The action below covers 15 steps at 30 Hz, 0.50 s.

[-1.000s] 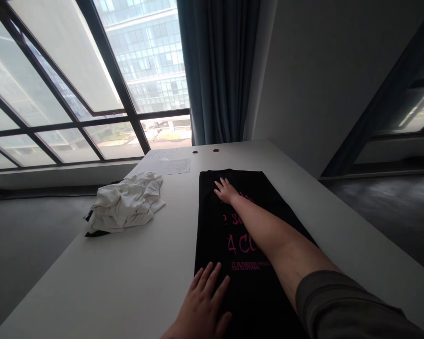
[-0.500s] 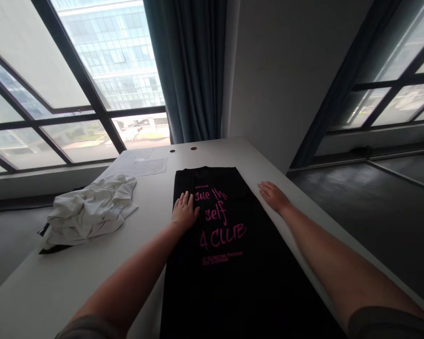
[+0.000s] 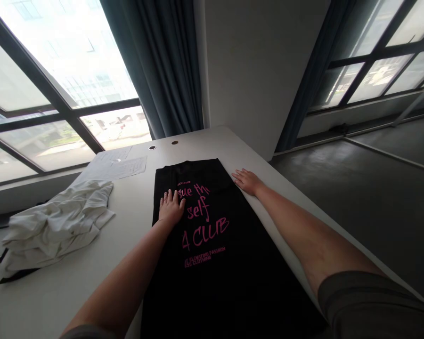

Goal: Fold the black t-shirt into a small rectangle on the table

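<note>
A black garment with pink printed lettering lies folded into a long strip, its far end toward the back of the table. It looks like a T-shirt, though its near end runs out of view. My left hand rests flat on its left side, fingers spread beside the top lines of the print. At the far right edge of the cloth, my right hand lies palm down, fingertips at or touching the fabric's border. Neither hand grips anything.
The white table carries a crumpled white garment on the left and papers behind it. Two round cable holes sit near the far edge. A blue curtain, windows and a pillar stand beyond.
The view has turned to the right, so everything sits further left. My right hand has come closer to the garment's right edge. My left hand stays flat on the print's left side.
</note>
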Each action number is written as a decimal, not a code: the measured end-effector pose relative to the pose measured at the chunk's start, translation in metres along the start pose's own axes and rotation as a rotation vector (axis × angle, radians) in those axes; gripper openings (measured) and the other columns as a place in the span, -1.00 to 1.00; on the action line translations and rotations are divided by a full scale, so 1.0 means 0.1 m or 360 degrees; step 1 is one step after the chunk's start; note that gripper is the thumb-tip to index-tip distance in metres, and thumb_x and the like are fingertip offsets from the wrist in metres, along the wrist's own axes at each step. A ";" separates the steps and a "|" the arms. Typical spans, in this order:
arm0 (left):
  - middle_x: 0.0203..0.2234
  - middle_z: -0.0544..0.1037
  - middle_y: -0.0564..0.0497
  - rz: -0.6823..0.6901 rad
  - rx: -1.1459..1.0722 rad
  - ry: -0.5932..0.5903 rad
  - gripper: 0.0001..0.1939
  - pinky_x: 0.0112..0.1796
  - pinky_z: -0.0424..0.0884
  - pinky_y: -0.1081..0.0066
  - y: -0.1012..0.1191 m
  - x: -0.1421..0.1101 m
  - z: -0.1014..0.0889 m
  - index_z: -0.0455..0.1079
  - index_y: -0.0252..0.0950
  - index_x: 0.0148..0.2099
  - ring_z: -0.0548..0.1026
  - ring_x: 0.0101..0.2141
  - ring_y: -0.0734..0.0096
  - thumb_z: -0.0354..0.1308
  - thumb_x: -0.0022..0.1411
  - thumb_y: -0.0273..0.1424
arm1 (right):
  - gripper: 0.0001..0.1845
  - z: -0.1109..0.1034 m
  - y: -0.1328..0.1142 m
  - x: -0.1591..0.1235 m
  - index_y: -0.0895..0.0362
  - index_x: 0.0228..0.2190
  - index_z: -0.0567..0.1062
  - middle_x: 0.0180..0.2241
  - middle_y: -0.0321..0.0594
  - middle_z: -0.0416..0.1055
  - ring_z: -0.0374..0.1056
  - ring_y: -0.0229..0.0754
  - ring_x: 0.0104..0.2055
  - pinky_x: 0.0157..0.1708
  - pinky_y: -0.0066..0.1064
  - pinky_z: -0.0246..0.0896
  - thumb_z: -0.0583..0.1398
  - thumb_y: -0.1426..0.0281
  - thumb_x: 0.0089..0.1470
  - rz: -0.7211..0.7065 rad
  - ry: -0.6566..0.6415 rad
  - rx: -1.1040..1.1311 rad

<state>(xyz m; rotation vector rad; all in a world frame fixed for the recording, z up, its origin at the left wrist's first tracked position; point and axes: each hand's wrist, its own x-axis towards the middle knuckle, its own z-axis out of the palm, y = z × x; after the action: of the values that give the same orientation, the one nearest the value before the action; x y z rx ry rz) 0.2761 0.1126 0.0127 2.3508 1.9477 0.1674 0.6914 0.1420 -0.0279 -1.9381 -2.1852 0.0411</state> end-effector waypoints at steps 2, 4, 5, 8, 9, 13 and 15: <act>0.48 0.01 -0.33 0.0066 0.0025 -0.0005 -0.29 0.37 -0.05 -0.15 0.18 -0.14 -0.07 0.06 -0.38 0.50 -0.06 0.46 -0.19 -0.09 0.49 -0.08 | -0.32 -0.01 -0.01 0.03 -0.05 0.37 0.30 0.46 -0.34 0.05 -0.12 0.09 0.51 0.46 -0.04 -0.21 -0.08 0.00 0.38 0.0021 -0.0016 0.0046; 0.46 0.09 -0.28 0.0345 0.0036 0.0013 -0.36 0.37 -0.08 -0.19 0.47 -0.36 -0.15 0.21 -0.33 0.44 -0.04 0.45 -0.20 0.03 0.44 -0.14 | -0.32 -0.02 -0.01 0.06 -0.05 0.38 0.29 0.47 -0.35 0.03 -0.12 0.09 0.51 0.46 -0.04 -0.23 -0.08 0.00 0.38 0.0030 -0.0034 0.0072; 0.44 0.17 -0.20 0.0605 0.0021 0.0003 -0.45 0.37 -0.07 -0.15 0.64 -0.50 -0.18 0.30 -0.26 0.38 0.01 0.44 -0.13 0.05 0.43 -0.19 | -0.32 -0.02 -0.01 0.06 -0.05 0.38 0.29 0.47 -0.34 0.03 -0.12 0.09 0.51 0.46 -0.03 -0.24 -0.09 0.00 0.38 0.0030 -0.0040 0.0077; 0.37 0.32 -0.05 0.1629 -0.0131 -0.0292 -0.51 0.29 0.21 0.09 1.20 -0.94 -0.26 0.35 -0.17 0.32 0.26 0.33 0.10 0.11 0.41 -0.20 | -0.32 -0.04 -0.02 0.06 -0.02 0.38 0.29 0.47 -0.30 0.02 -0.12 0.10 0.51 0.46 -0.01 -0.24 -0.10 0.02 0.39 0.0016 -0.0047 0.0084; 0.38 0.31 -0.03 0.1905 -0.0176 -0.0363 -0.49 0.25 0.26 0.12 1.37 -1.07 -0.27 0.32 -0.15 0.35 0.27 0.32 0.13 0.11 0.42 -0.19 | -0.33 -0.05 -0.02 0.06 -0.02 0.38 0.29 0.47 -0.29 0.02 -0.11 0.10 0.51 0.46 -0.01 -0.24 -0.11 0.03 0.39 0.0009 -0.0047 0.0087; 0.34 0.35 -0.05 0.2246 -0.0181 -0.0365 -0.50 0.00 0.46 0.22 1.89 -1.38 -0.24 0.24 -0.15 0.40 0.42 0.17 0.20 0.03 0.48 -0.25 | -0.34 -0.08 -0.03 0.04 0.00 0.36 0.32 0.46 -0.28 0.06 -0.06 0.07 0.49 0.45 -0.03 -0.19 -0.14 0.07 0.41 0.0011 -0.0043 0.0046; 0.24 0.43 -0.08 0.2219 -0.0120 -0.0348 -0.54 -0.12 0.50 0.25 2.03 -1.39 -0.21 0.27 -0.15 0.37 0.49 0.05 0.20 0.01 0.50 -0.28 | -0.34 -0.10 -0.04 0.04 -0.02 0.36 0.32 0.46 -0.29 0.07 -0.05 0.06 0.49 0.44 -0.03 -0.17 -0.15 0.07 0.41 0.0014 -0.0044 0.0038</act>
<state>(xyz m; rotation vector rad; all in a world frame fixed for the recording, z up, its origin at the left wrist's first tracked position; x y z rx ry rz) 0.4453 -0.0622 0.0568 2.9657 -0.0418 0.0402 0.6893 0.1444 -0.0173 -1.9458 -2.1834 0.0950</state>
